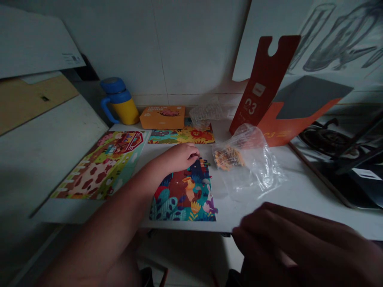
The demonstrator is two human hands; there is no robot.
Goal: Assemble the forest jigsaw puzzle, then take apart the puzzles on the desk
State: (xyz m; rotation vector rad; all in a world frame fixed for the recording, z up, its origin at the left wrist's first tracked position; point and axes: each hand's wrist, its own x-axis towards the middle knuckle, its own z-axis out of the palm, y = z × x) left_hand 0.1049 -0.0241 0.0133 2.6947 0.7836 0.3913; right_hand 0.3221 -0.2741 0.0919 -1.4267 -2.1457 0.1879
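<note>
The white table [221, 217] has a bear puzzle [182, 199] near the middle of its near edge. The left hand [181, 156] is on the far end of this puzzle, touching it. Its fingers are curled in, with the tips low by a dark bit, but I cannot tell if they pinch a piece. The right hand [287, 235] is big and blurry by the near edge, to the right of the puzzle. Its fingers are bent and pressed together, and I cannot see a thing in them. A farm puzzle [101, 167] lies by the left edge. A yellow animal puzzle [185, 134] lies behind the left hand, near the far edge. An orange box [163, 117] is just behind that one, and a blue and yellow jug [124, 105] stands in the far left corner. A crinkly clear wrap [206, 113] sits at the far edge too. To the right of the bear puzzle is a clear bag [257, 171] with puzzle pieces [229, 157] in it. Behind the bag stands a big open orange box [279, 123].
</note>
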